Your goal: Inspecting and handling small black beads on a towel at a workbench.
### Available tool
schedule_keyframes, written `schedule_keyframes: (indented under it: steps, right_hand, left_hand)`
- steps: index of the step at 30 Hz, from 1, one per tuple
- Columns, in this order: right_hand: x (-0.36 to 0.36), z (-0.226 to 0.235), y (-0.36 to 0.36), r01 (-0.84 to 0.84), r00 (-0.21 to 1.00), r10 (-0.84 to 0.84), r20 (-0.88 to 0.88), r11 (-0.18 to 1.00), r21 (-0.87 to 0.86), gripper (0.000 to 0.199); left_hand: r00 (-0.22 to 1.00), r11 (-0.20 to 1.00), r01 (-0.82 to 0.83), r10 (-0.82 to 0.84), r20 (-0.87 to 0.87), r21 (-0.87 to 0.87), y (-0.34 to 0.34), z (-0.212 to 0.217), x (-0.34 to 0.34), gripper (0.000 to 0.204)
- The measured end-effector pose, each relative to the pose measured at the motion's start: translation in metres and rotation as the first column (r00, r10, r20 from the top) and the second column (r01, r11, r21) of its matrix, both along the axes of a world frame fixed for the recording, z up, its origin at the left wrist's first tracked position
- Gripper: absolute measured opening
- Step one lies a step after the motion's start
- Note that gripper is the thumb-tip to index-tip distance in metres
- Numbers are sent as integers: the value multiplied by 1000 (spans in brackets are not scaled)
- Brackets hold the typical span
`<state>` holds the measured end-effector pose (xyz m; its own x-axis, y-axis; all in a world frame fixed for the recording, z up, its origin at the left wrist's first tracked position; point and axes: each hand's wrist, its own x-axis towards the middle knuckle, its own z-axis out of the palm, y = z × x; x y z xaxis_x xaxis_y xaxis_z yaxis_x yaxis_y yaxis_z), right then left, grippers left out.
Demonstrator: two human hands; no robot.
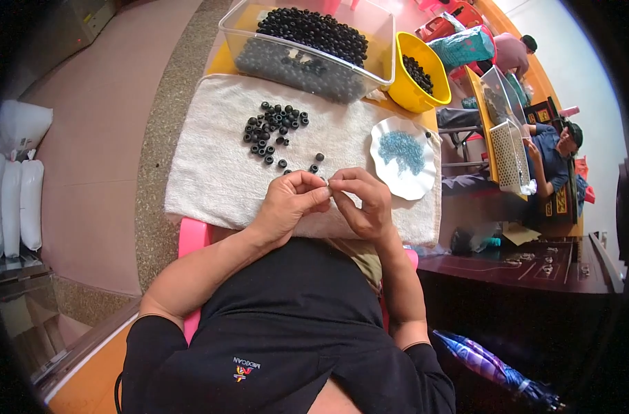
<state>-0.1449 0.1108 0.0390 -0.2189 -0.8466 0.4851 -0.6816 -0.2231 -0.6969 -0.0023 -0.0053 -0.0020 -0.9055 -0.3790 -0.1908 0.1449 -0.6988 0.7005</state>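
My left hand [292,202] and my right hand [365,200] meet above the near part of a white towel [214,148]. Thumb and fingers of each are pinched together, fingertips almost touching; whatever small thing they hold is too hidden to make out. Just beyond the fingertips lie a few loose black beads [319,157]. Farther left on the towel is a loose cluster of round black beads [267,131] with holes. To the right of my right hand sits a white scalloped plate [421,181] holding tiny blue see-through beads [400,152].
A clear plastic bin [224,38] full of black beads stands at the far edge, beside a yellow tub [405,100] with more. At the right, a person [556,159] sits near a white perforated basket [511,159]. A folded umbrella [490,366] lies at lower right.
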Motion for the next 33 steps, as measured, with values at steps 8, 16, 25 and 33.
schedule_keyframes:
  steps: [8,16,25,33]
  right_hand:
    - [7,5,0,45,991,-50,-124,998,-41,45]
    - [8,0,-1,91,954,-112,-280,992,-86,48]
    - [11,-1,-3,90,961,-119,-251,988,-125,46]
    - [11,0,-4,63,967,-90,-238,991,-119,40]
  left_hand:
    - [1000,999,-24,24,15,25,1,1,-1,11]
    - [998,997,-58,59,-5,45,2,4,-1,15]
    - [997,997,-76,77,-23,21,2,-1,-1,13]
    - [994,994,-100,101,-31,35,4,-2,-1,12]
